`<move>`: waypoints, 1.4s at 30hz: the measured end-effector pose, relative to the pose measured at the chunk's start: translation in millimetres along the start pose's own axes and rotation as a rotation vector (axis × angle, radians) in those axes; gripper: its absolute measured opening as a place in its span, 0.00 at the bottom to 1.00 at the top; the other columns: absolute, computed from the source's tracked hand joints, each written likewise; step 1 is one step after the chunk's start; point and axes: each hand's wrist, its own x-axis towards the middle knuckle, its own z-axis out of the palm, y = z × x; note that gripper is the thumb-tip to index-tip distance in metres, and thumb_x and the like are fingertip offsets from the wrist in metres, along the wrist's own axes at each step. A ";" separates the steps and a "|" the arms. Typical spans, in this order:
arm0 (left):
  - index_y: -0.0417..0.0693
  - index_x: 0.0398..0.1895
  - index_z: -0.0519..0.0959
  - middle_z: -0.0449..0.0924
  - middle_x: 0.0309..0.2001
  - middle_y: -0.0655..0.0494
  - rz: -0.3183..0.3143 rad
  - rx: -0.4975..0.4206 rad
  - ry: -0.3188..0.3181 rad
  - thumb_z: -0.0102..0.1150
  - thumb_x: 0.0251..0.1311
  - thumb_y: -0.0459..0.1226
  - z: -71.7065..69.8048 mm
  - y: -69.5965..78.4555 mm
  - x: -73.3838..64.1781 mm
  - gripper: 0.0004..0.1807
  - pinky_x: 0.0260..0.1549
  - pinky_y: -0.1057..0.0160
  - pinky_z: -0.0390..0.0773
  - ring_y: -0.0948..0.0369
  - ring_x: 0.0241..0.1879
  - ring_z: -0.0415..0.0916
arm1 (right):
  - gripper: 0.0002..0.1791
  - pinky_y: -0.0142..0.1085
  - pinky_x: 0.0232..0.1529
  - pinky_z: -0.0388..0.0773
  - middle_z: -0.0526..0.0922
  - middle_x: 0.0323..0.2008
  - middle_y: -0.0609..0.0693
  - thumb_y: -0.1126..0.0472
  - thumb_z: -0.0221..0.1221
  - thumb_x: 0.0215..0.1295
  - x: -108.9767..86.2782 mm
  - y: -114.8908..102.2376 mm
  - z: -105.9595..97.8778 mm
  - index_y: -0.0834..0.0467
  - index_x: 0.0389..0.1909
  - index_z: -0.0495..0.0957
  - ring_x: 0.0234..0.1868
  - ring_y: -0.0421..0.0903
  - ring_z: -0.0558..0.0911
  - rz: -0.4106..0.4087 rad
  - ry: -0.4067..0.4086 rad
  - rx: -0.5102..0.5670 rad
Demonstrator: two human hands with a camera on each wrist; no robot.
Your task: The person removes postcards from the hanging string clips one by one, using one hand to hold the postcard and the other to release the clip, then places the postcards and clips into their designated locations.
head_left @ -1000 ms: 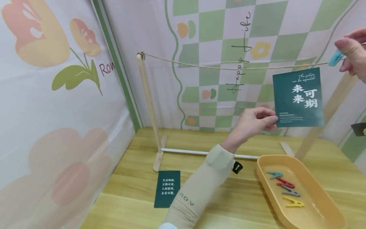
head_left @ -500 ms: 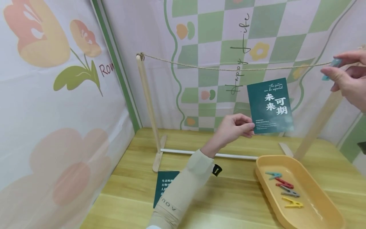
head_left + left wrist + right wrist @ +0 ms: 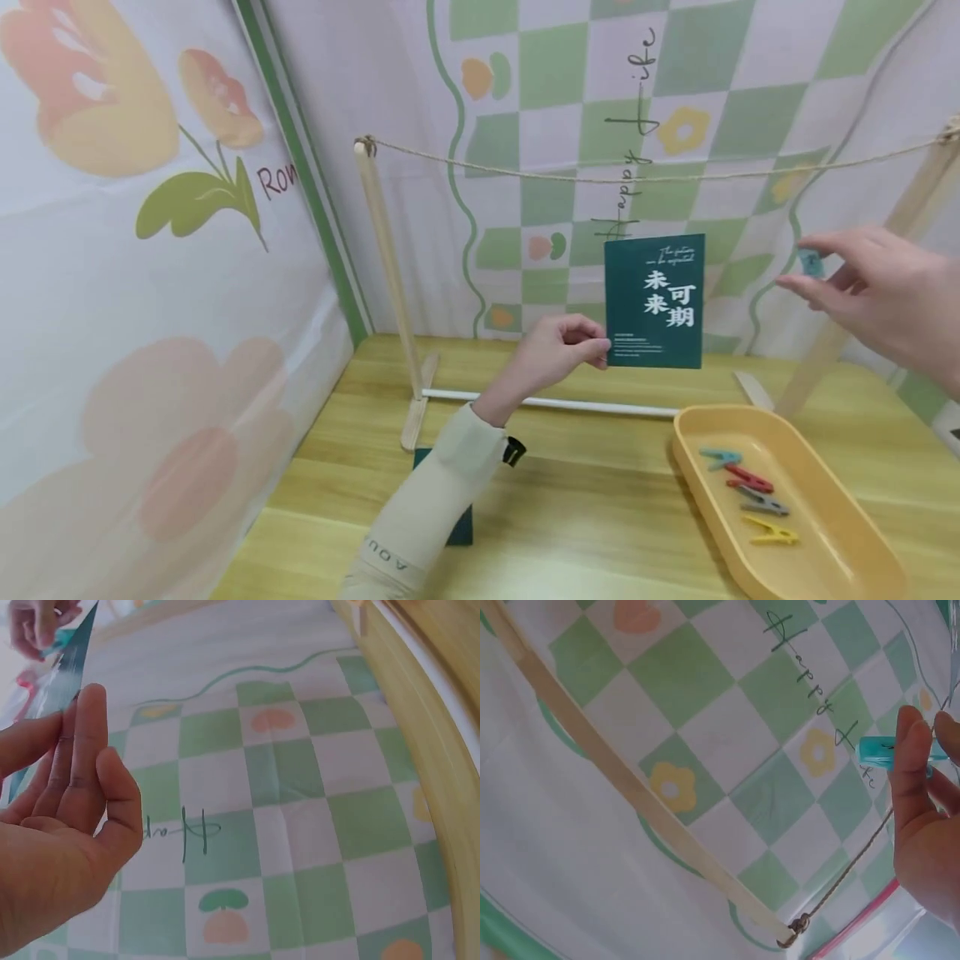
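A dark green card (image 3: 654, 302) with white characters stands upright below the rope (image 3: 570, 177), apart from it. My left hand (image 3: 555, 352) pinches the card by its lower left edge. In the left wrist view the card (image 3: 69, 671) shows nearly edge-on beyond the left hand (image 3: 64, 817). To the right, my right hand (image 3: 888, 287) pinches a light blue clothespin (image 3: 812, 262) between thumb and fingers, below the rope and apart from the card. The right wrist view shows this clothespin (image 3: 875, 751) sticking out past the fingers of the right hand (image 3: 930, 840).
The rope spans two wooden posts (image 3: 390, 267) joined low down by a white rod (image 3: 600, 407). A yellow tray (image 3: 840, 542) at the right holds teal, red, grey and yellow clothespins (image 3: 772, 532). Another green card (image 3: 462, 530) lies on the table, partly under my left sleeve (image 3: 420, 508).
The card has moved left and down with my left hand. My right hand has brought the clothespin from the rope down and to the left. My left sleeve now covers more of the card on the table.
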 end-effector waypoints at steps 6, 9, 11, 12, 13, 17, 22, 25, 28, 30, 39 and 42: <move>0.48 0.38 0.81 0.85 0.32 0.53 0.001 0.002 -0.018 0.60 0.66 0.39 -19.9 -10.5 -15.6 0.05 0.40 0.67 0.82 0.62 0.33 0.85 | 0.48 0.16 0.17 0.67 0.83 0.27 0.61 0.24 0.41 0.62 -8.8 2.5 8.6 0.69 0.40 0.81 0.33 0.07 0.60 -0.106 -0.013 0.034; 0.48 0.38 0.82 0.85 0.32 0.53 -0.008 0.005 -0.035 0.61 0.66 0.39 -26.5 -18.8 -21.9 0.05 0.43 0.66 0.82 0.61 0.33 0.85 | 0.45 0.14 0.18 0.68 0.84 0.28 0.61 0.25 0.43 0.62 -16.2 3.7 10.9 0.67 0.41 0.81 0.31 0.11 0.66 -0.102 -0.046 0.040; 0.51 0.39 0.82 0.86 0.32 0.54 -0.019 0.023 -0.047 0.61 0.66 0.41 -30.5 -24.9 -25.8 0.05 0.43 0.66 0.82 0.61 0.34 0.85 | 0.45 0.15 0.18 0.68 0.84 0.30 0.62 0.26 0.41 0.63 -21.9 3.0 12.1 0.67 0.41 0.80 0.24 0.21 0.75 -0.104 -0.071 0.016; 0.51 0.38 0.82 0.86 0.32 0.55 -0.022 0.033 -0.055 0.61 0.66 0.42 -32.6 -27.5 -27.8 0.05 0.42 0.65 0.82 0.61 0.35 0.85 | 0.45 0.17 0.17 0.68 0.83 0.31 0.62 0.26 0.40 0.63 -24.7 2.4 12.5 0.66 0.42 0.80 0.21 0.28 0.78 -0.101 -0.087 0.004; 0.52 0.38 0.82 0.86 0.32 0.55 -0.023 0.045 -0.065 0.60 0.66 0.42 -34.7 -29.3 -29.7 0.05 0.42 0.65 0.83 0.60 0.35 0.85 | 0.47 0.18 0.16 0.68 0.83 0.32 0.63 0.26 0.37 0.63 -26.9 2.0 13.1 0.67 0.42 0.79 0.19 0.36 0.80 -0.106 -0.095 -0.012; 0.49 0.39 0.81 0.86 0.33 0.54 -0.022 0.064 -0.117 0.59 0.68 0.40 -45.0 -32.3 -38.3 0.06 0.39 0.65 0.82 0.54 0.39 0.85 | 0.44 0.26 0.14 0.72 0.81 0.33 0.64 0.29 0.37 0.66 -37.2 2.1 14.7 0.67 0.44 0.77 0.19 0.52 0.80 -0.103 -0.152 -0.039; 0.45 0.39 0.80 0.86 0.33 0.51 -0.040 0.081 -0.168 0.58 0.68 0.38 -57.1 -33.3 -51.4 0.06 0.39 0.62 0.82 0.52 0.38 0.85 | 0.21 0.28 0.16 0.73 0.80 0.32 0.60 0.61 0.71 0.53 -56.6 0.6 19.4 0.65 0.45 0.76 0.19 0.45 0.79 -0.053 -0.334 -0.051; 0.43 0.38 0.80 0.86 0.33 0.49 -0.052 0.072 -0.209 0.58 0.67 0.36 -61.5 -37.5 -58.2 0.05 0.45 0.57 0.84 0.53 0.38 0.85 | 0.28 0.27 0.17 0.74 0.82 0.34 0.59 0.70 0.74 0.38 -66.9 -4.4 25.7 0.64 0.45 0.77 0.20 0.40 0.79 -0.036 -0.438 -0.044; 0.42 0.37 0.79 0.86 0.33 0.49 -0.059 0.084 -0.253 0.58 0.68 0.36 -63.7 -43.9 -64.6 0.05 0.41 0.60 0.83 0.53 0.38 0.85 | 0.26 0.28 0.20 0.75 0.85 0.35 0.57 0.67 0.75 0.40 -72.9 -10.2 28.7 0.64 0.45 0.78 0.21 0.35 0.78 -0.008 -0.520 -0.018; 0.43 0.36 0.79 0.87 0.33 0.50 -0.055 0.111 -0.278 0.57 0.68 0.37 -64.1 -48.8 -68.1 0.06 0.35 0.65 0.80 0.56 0.37 0.85 | 0.23 0.28 0.21 0.75 0.85 0.33 0.52 0.63 0.74 0.44 -75.6 -13.1 28.4 0.62 0.43 0.79 0.21 0.32 0.76 0.027 -0.589 0.016; 0.44 0.36 0.78 0.86 0.32 0.53 -0.068 0.112 -0.318 0.57 0.69 0.37 -73.5 -66.7 -87.6 0.05 0.36 0.63 0.82 0.56 0.36 0.85 | 0.16 0.26 0.20 0.69 0.78 0.25 0.36 0.56 0.72 0.51 -105.3 -21.8 39.7 0.53 0.35 0.75 0.22 0.25 0.69 0.017 -0.750 0.181; 0.45 0.36 0.78 0.87 0.33 0.53 -0.096 0.104 -0.324 0.58 0.68 0.37 -78.4 -71.7 -96.3 0.05 0.37 0.59 0.83 0.54 0.36 0.86 | 0.16 0.28 0.23 0.70 0.79 0.29 0.38 0.55 0.71 0.54 -112.9 -24.7 47.7 0.55 0.37 0.75 0.24 0.26 0.70 0.032 -0.818 0.272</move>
